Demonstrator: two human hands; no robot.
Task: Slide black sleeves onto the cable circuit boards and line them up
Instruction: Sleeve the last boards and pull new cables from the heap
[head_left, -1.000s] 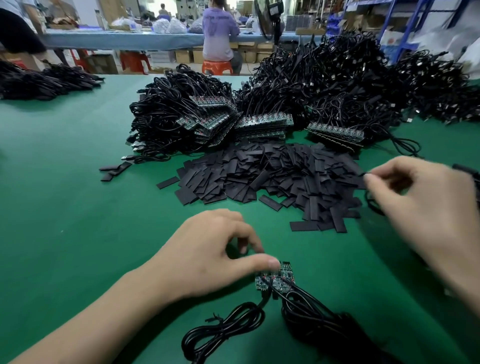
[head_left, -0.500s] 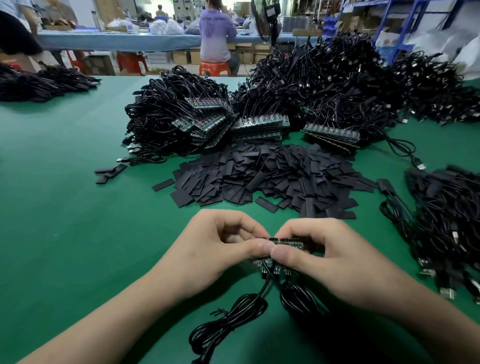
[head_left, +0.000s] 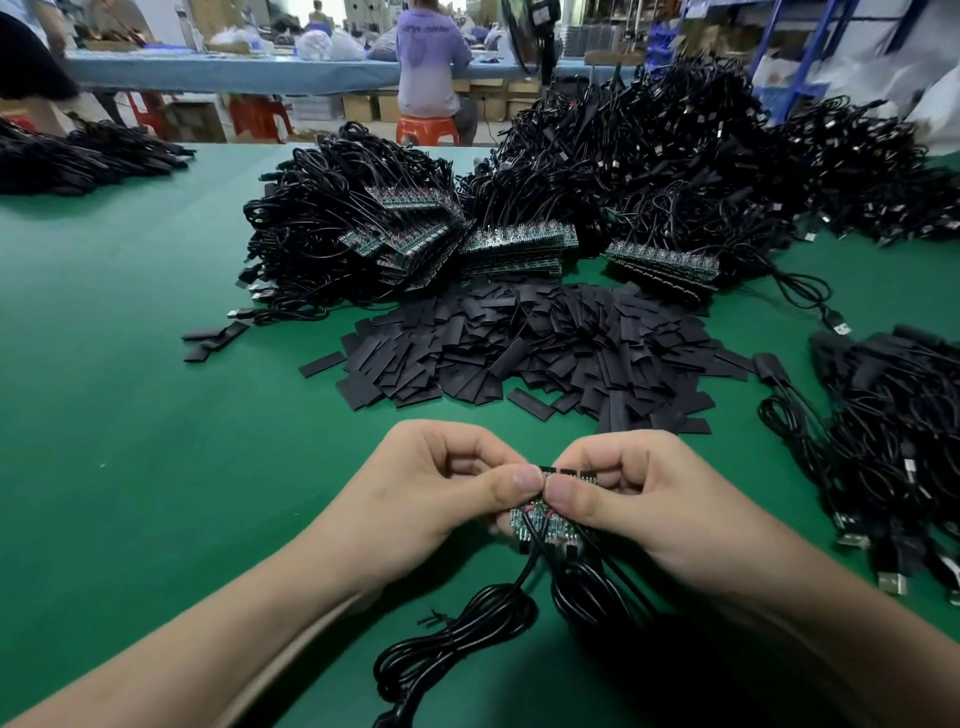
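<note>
A person's two bare hands meet low in the middle of a green bench. The left hand and right hand each pinch a small bundle of green circuit boards, thumb tips touching on top and fingers curled behind. Both grips are narrow and closed on the boards. Whether a sleeve is already on any board is too small to tell. Black cables trail from the boards toward the near edge and coil on the bench.

Just beyond the hands lies a broad loose pile of flat black sleeves. Farther off stand heaps of coiled cables with rows of bare boards facing the sleeves. To the right is another cable heap with USB plugs showing. Far away, a seated person faces another bench.
</note>
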